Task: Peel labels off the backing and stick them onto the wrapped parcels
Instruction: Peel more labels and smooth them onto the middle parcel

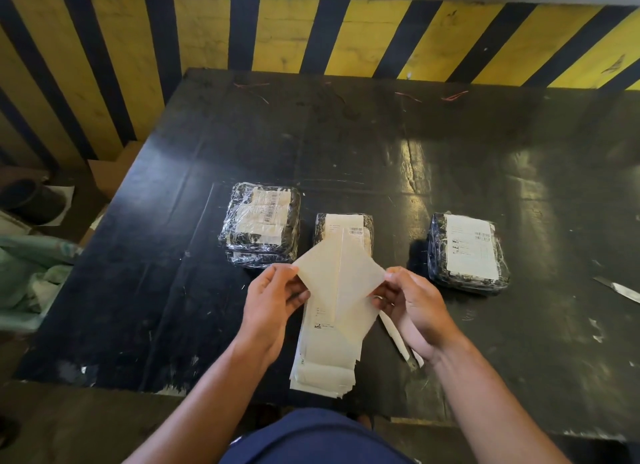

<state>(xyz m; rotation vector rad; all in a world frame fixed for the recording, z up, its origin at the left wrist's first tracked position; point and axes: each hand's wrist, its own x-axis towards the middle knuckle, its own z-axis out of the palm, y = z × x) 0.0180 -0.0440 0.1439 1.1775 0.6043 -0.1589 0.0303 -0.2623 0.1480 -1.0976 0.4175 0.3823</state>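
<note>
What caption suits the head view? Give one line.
Both hands, left and right, peel a label before three parcels on a table.

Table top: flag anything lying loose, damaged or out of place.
A bare knife blade lies loose at the table's right edge, near the right parcel. Thin reddish strands litter the far side. The surface is scuffed, with white scraps stuck near the right.
</note>
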